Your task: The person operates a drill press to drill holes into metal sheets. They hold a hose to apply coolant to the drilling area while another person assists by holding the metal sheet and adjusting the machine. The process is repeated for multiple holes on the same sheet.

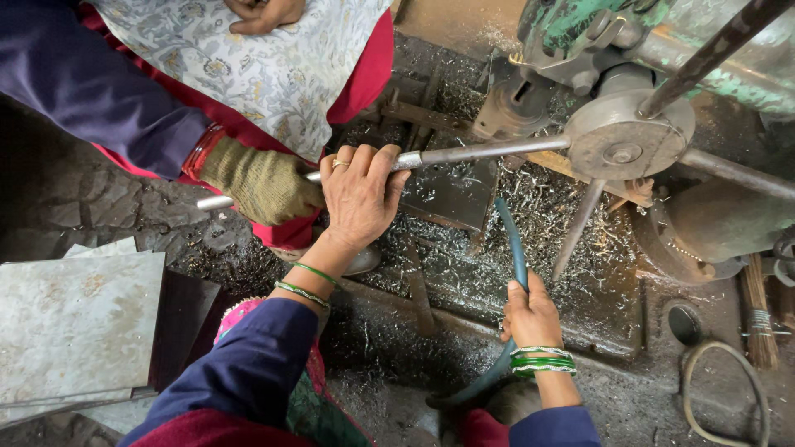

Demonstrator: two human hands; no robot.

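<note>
Head view: left hand [358, 194] wrapped tight around the steel lever bar [489, 151] of the drill press wheel [623, 136], grip fully closed. Right hand [530, 314] clamped shut on the green hose [515, 248], low over the shaving-strewn machine bed [596, 290]. Beside the left hand, a co-worker's gloved hand [258, 182] gripping the same bar's end.

Navy sleeves, green bangles on both wrists — a ring on the left hand [358, 199].
</note>
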